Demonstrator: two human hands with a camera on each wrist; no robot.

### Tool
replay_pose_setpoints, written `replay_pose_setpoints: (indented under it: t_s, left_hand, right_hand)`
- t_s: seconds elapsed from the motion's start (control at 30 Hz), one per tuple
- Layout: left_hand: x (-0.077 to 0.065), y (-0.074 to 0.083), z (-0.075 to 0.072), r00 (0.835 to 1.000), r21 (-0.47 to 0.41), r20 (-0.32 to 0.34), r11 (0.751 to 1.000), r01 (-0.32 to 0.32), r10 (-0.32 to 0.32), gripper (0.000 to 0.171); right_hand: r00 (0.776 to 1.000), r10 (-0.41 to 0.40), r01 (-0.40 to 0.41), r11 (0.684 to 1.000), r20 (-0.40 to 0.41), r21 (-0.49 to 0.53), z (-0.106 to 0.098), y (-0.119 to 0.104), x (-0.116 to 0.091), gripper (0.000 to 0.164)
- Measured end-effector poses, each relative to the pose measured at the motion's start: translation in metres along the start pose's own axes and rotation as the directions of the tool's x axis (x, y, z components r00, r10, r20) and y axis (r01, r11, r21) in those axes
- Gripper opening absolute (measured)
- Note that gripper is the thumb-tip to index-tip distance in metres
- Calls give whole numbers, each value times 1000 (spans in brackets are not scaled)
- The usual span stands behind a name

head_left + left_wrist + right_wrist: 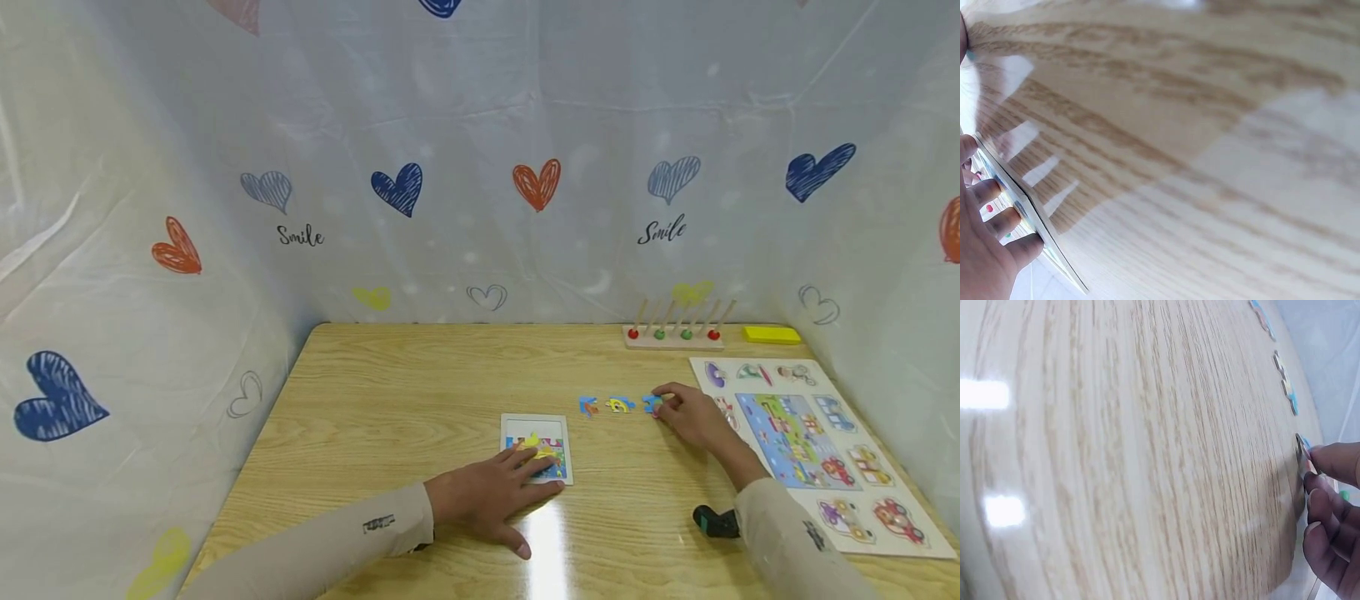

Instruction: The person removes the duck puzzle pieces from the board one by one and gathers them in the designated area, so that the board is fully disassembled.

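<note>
My left hand (498, 496) lies with spread fingers over the lower part of a small framed jigsaw puzzle (534, 425). Its colourful picture fills the lower part of the frame, partly hidden under the fingers; the top strip is bare white. In the left wrist view the fingertips press on the puzzle board (1038, 212). To the right, my right hand (697, 421) pinches a blue puzzle piece (650, 403) between thumb and forefinger, low over the table. Left of it lie a yellow-and-blue piece (620, 405) and a blue-and-orange piece (588, 406), roughly in a row.
A large picture board (806, 523) with vehicles and toys lies at the right, partly under my right forearm. Behind it stand a wooden peg rack (672, 342) with coloured beads and a yellow block (771, 335). A black object (715, 522) sits by the right sleeve.
</note>
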State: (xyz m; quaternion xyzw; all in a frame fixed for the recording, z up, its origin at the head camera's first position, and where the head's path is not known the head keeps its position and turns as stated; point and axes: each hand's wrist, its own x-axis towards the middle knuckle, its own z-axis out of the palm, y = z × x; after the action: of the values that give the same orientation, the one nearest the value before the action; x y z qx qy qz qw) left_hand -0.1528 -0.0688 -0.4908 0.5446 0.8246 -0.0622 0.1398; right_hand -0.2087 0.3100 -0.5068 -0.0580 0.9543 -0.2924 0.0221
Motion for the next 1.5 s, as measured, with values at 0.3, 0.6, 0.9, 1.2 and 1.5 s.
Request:
replay_pose_setpoints:
  t_s: [0.3, 0.6, 0.9, 1.2, 1.5]
  left_hand:
    - [0, 1, 0, 1000, 29, -1, 999, -15, 15, 93]
    - [0, 1, 0, 1000, 30, 2, 1000, -6, 6, 93]
    - [-2, 2, -2, 1000, 18, -3, 1000, -7, 7, 92]
    - [-2, 2, -2, 1000, 19, 1, 1000, -4, 4, 92]
    - [-2, 2, -2, 1000, 15, 1, 1000, -2, 2, 93]
  right_hand:
    - [999, 25, -25, 1000, 20, -14, -2, 2, 2, 36]
    - [999, 0, 0, 1000, 41, 2, -4, 4, 1, 37]
    - [999, -19, 19, 1000, 42, -2, -6, 1, 0, 36]
    - [998, 2, -2, 1000, 56, -1, -5, -1, 0, 39]
    - [999, 7, -6, 1000, 42, -11, -6, -9, 1, 42]
